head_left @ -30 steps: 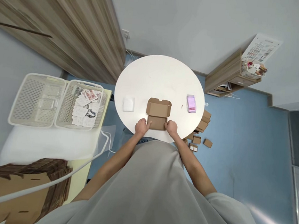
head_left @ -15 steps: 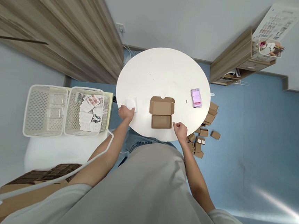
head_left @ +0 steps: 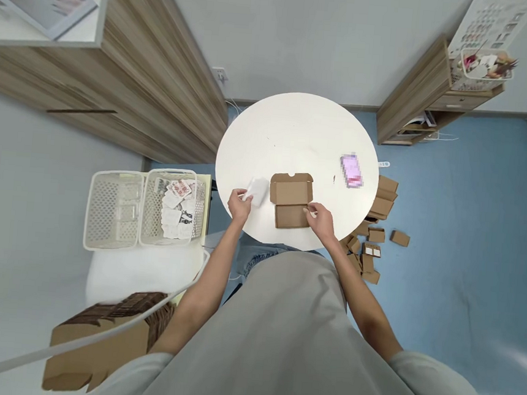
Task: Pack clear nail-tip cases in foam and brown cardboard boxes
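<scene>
My left hand (head_left: 239,205) pinches the edge of a small white packet (head_left: 257,191), tilted at the left side of the round table. Right of the packet, a brown cardboard box (head_left: 292,216) lies on the table with its lid (head_left: 291,192) folded back. Nothing shows inside the box. At the box's right wall is my right hand (head_left: 320,221), thumb and forefinger drawn together on its upper right edge. A pinkish-purple rectangular item (head_left: 351,171), blurred by pixels, lies farther right.
The white round table (head_left: 298,117) stands near the wall. Left of it are two white plastic baskets (head_left: 115,209), one with printed cards and white packets (head_left: 177,208). Several cardboard boxes (head_left: 377,234) lie on the blue floor at right. A pale curved bar (head_left: 143,307) crosses my left side.
My left hand has moved right with the white packet, bringing it closer to the box. My right hand has come in to the box's right edge. The view has shifted slightly.
</scene>
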